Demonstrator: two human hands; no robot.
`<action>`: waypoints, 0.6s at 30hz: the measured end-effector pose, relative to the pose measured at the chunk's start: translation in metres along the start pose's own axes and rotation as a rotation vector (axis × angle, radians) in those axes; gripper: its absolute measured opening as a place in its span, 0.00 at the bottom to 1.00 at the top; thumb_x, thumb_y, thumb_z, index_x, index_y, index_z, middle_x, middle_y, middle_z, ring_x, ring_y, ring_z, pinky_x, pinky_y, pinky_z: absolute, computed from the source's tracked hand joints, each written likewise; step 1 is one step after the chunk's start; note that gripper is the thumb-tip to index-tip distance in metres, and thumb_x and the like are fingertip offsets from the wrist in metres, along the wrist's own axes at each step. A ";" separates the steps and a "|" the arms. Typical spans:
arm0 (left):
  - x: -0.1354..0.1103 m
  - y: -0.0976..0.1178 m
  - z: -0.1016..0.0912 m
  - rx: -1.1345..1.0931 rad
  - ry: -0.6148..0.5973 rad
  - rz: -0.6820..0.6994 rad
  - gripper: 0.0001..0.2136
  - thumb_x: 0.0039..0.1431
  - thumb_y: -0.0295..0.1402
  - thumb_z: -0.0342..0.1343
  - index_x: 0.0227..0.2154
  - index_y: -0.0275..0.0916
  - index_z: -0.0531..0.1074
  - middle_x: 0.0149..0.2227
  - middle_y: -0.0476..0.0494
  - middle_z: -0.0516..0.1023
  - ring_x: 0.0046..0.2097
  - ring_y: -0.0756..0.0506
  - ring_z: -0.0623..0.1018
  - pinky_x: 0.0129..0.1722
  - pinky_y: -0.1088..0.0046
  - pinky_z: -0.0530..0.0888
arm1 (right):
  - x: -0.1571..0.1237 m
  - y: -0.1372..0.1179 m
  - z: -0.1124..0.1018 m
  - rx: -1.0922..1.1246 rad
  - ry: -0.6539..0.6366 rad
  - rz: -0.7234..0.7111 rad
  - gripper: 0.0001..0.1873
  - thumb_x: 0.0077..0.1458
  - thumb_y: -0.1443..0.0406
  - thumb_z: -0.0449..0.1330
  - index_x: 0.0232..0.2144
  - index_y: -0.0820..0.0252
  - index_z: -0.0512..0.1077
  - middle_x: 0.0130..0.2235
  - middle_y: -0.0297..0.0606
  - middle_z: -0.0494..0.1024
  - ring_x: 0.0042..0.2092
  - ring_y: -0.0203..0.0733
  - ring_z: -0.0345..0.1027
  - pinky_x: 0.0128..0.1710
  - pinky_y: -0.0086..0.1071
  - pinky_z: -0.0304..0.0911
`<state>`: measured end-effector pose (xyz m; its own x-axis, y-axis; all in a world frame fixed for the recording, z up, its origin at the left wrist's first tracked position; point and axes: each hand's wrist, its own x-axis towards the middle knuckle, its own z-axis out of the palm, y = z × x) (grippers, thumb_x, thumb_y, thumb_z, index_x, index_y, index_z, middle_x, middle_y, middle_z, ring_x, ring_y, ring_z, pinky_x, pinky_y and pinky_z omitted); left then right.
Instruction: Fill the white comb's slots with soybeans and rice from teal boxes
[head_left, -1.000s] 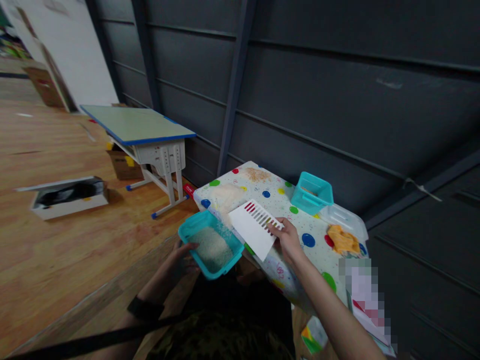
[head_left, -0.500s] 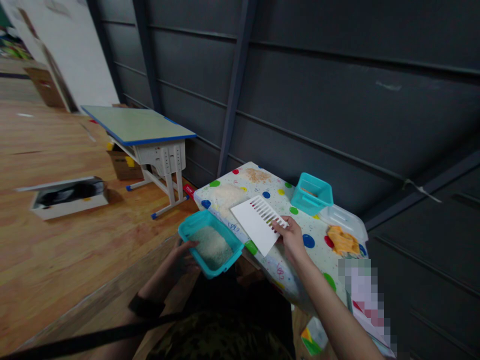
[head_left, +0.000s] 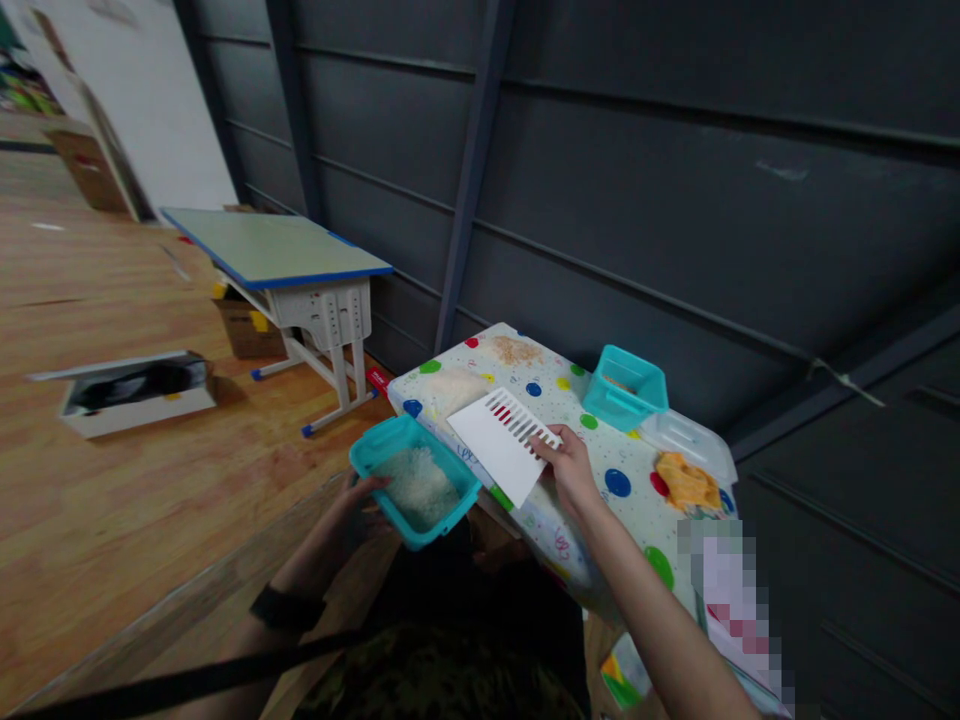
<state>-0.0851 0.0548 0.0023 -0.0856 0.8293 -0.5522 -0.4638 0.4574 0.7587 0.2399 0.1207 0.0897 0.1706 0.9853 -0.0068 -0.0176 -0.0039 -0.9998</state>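
My left hand (head_left: 360,510) is closed on the left side of a teal plastic container (head_left: 469,492), holding it just off the table's near edge. White grains that look like rice (head_left: 420,482) lie heaped inside. My right hand (head_left: 566,462) grips a flat white slotted card (head_left: 495,450) by its right edge, with a row of slots along its far side. The card is tilted over the table's near edge, right of the container. Beyond it, a pile of white grains (head_left: 454,390) is spread on the patterned tablecloth (head_left: 616,482).
Brown grains (head_left: 514,350) lie at the table's far corner. Another teal container (head_left: 626,395), a clear lid (head_left: 694,440) and an orange cloth (head_left: 686,482) are on the right. A green-topped desk (head_left: 277,248) stands at left, an opened white box (head_left: 139,395) on the floor. A dark panelled wall (head_left: 637,200) rises behind.
The white slotted card and my right hand have shifted slightly left. The teal container in my left hand has also moved a little left and up. Both grips stay the same.
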 end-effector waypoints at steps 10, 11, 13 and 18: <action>-0.002 0.002 0.000 0.031 0.012 0.043 0.34 0.55 0.38 0.73 0.62 0.47 0.66 0.33 0.51 0.76 0.26 0.44 0.81 0.25 0.68 0.81 | -0.002 0.008 0.004 -0.035 -0.041 -0.037 0.26 0.39 0.48 0.79 0.32 0.52 0.73 0.30 0.35 0.82 0.31 0.47 0.74 0.32 0.37 0.69; -0.002 0.003 -0.001 0.032 0.012 0.045 0.34 0.55 0.38 0.73 0.62 0.47 0.65 0.33 0.51 0.76 0.26 0.44 0.81 0.26 0.68 0.81 | 0.001 0.006 0.002 -0.030 -0.022 -0.035 0.26 0.39 0.48 0.79 0.32 0.52 0.72 0.30 0.35 0.82 0.31 0.47 0.74 0.31 0.37 0.69; -0.002 0.004 -0.002 0.034 0.013 0.042 0.34 0.55 0.38 0.72 0.63 0.47 0.65 0.35 0.49 0.77 0.26 0.44 0.82 0.26 0.68 0.82 | 0.011 0.001 -0.005 -0.022 0.056 -0.036 0.26 0.37 0.50 0.79 0.33 0.52 0.72 0.30 0.35 0.82 0.31 0.47 0.74 0.29 0.37 0.69; 0.000 0.006 -0.004 0.020 0.009 0.042 0.34 0.57 0.37 0.72 0.63 0.49 0.64 0.37 0.48 0.78 0.26 0.45 0.81 0.25 0.68 0.81 | 0.038 0.000 -0.012 -0.051 0.250 -0.033 0.23 0.36 0.54 0.75 0.32 0.51 0.70 0.28 0.34 0.80 0.31 0.48 0.74 0.28 0.37 0.69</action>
<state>-0.0913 0.0566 0.0054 -0.1132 0.8451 -0.5225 -0.4421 0.4282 0.7882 0.2586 0.1557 0.0892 0.4090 0.9121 0.0283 0.0409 0.0127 -0.9991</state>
